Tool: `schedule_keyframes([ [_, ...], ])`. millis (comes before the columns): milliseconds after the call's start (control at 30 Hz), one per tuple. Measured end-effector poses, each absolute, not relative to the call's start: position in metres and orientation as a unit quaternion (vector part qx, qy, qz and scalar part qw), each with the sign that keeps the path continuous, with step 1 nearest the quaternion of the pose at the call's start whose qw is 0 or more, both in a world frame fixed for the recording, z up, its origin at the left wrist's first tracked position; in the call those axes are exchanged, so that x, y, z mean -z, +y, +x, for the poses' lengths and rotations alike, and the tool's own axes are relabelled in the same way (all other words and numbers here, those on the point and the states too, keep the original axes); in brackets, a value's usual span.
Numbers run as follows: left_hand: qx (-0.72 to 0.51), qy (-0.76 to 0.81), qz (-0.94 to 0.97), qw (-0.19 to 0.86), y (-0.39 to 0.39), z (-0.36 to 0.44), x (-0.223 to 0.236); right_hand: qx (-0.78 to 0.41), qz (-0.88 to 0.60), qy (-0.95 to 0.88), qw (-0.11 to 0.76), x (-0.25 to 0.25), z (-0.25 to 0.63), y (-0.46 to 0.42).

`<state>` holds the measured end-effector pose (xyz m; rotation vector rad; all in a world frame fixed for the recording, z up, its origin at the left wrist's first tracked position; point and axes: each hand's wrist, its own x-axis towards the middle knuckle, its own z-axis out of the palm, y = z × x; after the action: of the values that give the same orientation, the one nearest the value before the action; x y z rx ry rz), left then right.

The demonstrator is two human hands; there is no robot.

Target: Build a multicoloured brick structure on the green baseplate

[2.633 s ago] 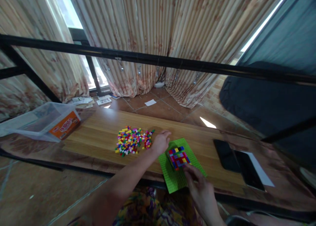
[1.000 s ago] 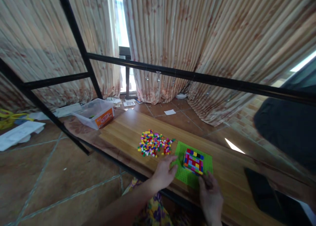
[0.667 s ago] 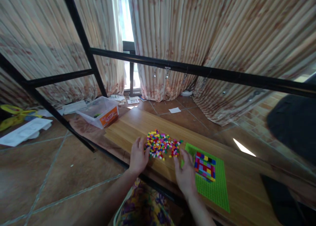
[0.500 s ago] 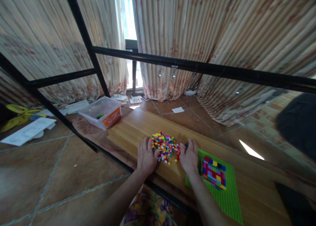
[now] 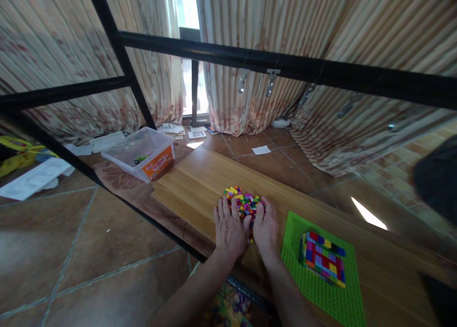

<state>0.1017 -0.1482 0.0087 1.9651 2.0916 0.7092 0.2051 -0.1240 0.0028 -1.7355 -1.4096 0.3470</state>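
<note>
A heap of small coloured bricks (image 5: 244,202) lies on the wooden tabletop (image 5: 189,182). My left hand (image 5: 228,227) and my right hand (image 5: 266,227) rest side by side against the near edge of the heap, fingers stretched out and cupped around it. Right of my hands lies a green baseplate (image 5: 321,289) carrying a flat multicoloured brick block (image 5: 323,262). Neither hand touches the plate.
A clear plastic tub (image 5: 141,153) with an orange label stands at the table's far left end. A black metal frame bar (image 5: 285,67) crosses overhead. Papers (image 5: 34,177) lie on the tiled floor at left. Curtains hang behind the table.
Both hands left the green baseplate and moved left to the loose bricks. They have pushed the spread-out bricks together into a tighter heap. The camera view has swung left.
</note>
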Motion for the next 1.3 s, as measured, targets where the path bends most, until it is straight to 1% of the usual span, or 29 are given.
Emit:
schedule_keyframes([
  [133,-0.272,0.696,0.654,0.114,-0.149,0.111,-0.01,-0.155,-0.686,-0.534,0.469,-0.005,0.199,-0.124],
  [267,-0.334,0.679,0.648,0.087,-0.153,0.111,-0.011,-0.178,-0.676,-0.499,0.512,-0.003,0.206,-0.131],
  [400,-0.373,0.66,0.649,0.063,-0.148,0.089,-0.009,-0.162,-0.667,-0.488,0.539,0.0,0.223,-0.147],
  [533,-0.367,0.668,0.646,0.03,-0.124,0.05,-0.008,-0.127,-0.668,-0.522,0.515,0.0,0.236,-0.172],
  [633,-0.307,0.7,0.644,0.008,-0.099,0.022,-0.007,-0.113,-0.671,-0.554,0.479,-0.001,0.236,-0.19],
  [733,-0.253,0.719,0.647,-0.008,-0.077,0.005,-0.005,-0.113,-0.666,-0.575,0.461,-0.001,0.234,-0.201],
  [1000,-0.233,0.711,0.661,-0.054,-0.06,0.002,0.002,-0.109,-0.664,-0.588,0.449,-0.008,0.238,-0.184],
  [1200,-0.242,0.706,0.663,-0.059,-0.061,0.002,0.003,-0.131,-0.664,-0.594,0.434,-0.008,0.233,-0.183],
  [1300,-0.251,0.7,0.665,-0.059,-0.06,0.002,0.004,-0.121,-0.652,-0.605,0.441,-0.009,0.231,-0.192],
])
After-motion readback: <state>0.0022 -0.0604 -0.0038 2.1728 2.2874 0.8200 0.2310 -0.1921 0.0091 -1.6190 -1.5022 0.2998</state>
